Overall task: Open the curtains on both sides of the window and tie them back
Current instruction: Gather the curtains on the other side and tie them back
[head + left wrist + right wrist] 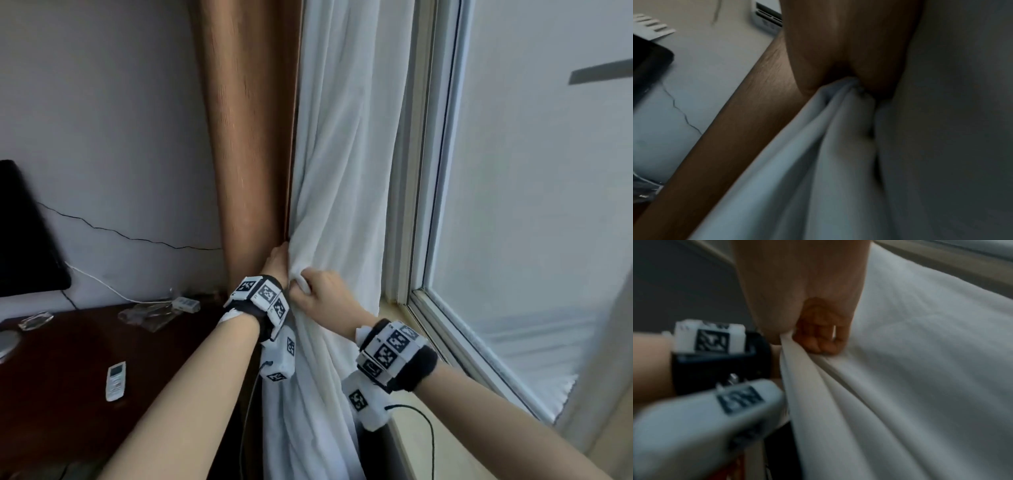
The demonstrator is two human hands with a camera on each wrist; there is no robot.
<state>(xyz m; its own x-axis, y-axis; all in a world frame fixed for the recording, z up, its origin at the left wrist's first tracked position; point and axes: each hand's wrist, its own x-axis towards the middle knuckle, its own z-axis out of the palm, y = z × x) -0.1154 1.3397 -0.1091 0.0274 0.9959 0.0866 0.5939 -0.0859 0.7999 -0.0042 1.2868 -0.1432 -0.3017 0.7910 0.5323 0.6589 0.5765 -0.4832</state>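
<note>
Both hands [301, 284] bunch white curtain [342, 171] beside window frame [421, 205].

The sheer curtain [342, 171] hangs gathered between the heavy curtain [250, 137] on its left and the window frame [424, 205] on its right. The left hand [275, 263] sits at the seam between the two curtains; the right hand [325, 294] grips the sheer folds just beside it, above the sill [404, 315]. The bench [68, 377] stands left of the curtains, against the wall. On it lie a remote control [115, 381] near the front and a monitor [24, 233] at the back left.
</note>
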